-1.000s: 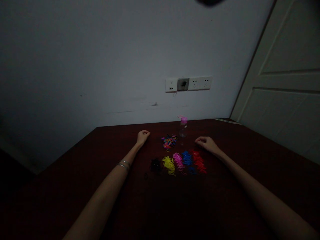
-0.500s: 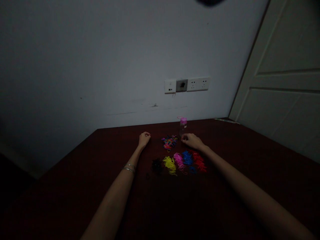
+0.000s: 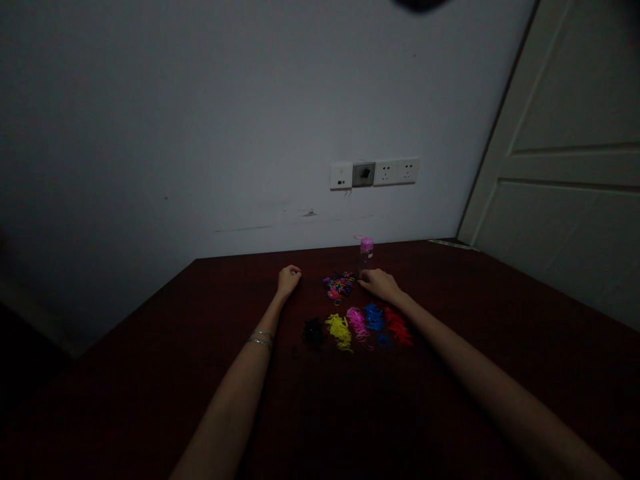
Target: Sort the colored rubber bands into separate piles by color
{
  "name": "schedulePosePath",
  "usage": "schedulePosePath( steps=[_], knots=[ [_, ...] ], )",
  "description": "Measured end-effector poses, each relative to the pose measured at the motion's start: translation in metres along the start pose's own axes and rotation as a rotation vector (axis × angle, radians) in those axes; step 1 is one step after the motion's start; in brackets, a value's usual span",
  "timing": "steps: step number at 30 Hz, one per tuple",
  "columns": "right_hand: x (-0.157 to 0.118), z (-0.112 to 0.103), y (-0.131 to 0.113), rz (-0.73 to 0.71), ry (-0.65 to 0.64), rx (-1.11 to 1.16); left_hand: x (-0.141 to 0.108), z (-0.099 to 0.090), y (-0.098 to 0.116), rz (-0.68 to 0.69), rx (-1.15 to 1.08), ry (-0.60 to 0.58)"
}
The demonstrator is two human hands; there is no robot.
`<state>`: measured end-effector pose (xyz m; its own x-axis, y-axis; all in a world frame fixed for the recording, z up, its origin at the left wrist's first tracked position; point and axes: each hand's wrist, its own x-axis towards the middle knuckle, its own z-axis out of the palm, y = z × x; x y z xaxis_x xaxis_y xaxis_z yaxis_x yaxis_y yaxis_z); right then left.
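On the dark red table lies a mixed pile of small coloured bands (image 3: 340, 285). My left hand (image 3: 289, 280) rests to its left, fingers curled; no held object shows. Close to the pile's right edge is my right hand (image 3: 379, 284), its fingers together and pointing at the pile; what they hold, if anything, is too small to tell. Nearer to me, single-colour piles form a row: black (image 3: 313, 332), yellow (image 3: 340, 332), pink (image 3: 359, 324), blue (image 3: 374, 317) and red (image 3: 398, 327). A clear bottle with a pink cap (image 3: 367, 245) stands just behind my right hand.
The table (image 3: 200, 320) meets a grey wall (image 3: 225, 133) at the back. Sockets and switches (image 3: 385, 173) are on the wall. A panelled door (image 3: 565, 167) is at the right. A flat strip (image 3: 454, 245) lies at the table's back right edge.
My right hand has shifted slightly left, closer to the mixed pile. My left hand has stayed in nearly the same place.
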<state>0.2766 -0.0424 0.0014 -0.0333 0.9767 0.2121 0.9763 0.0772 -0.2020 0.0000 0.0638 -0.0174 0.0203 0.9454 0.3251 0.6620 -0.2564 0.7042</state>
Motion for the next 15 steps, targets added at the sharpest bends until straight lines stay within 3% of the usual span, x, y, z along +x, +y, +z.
schedulePosePath(
  steps=[15],
  knots=[
    [-0.0005,0.0095,-0.0033,0.059,0.050,-0.018,0.0003,0.0021,-0.0011,0.007,0.008,0.007]
  ],
)
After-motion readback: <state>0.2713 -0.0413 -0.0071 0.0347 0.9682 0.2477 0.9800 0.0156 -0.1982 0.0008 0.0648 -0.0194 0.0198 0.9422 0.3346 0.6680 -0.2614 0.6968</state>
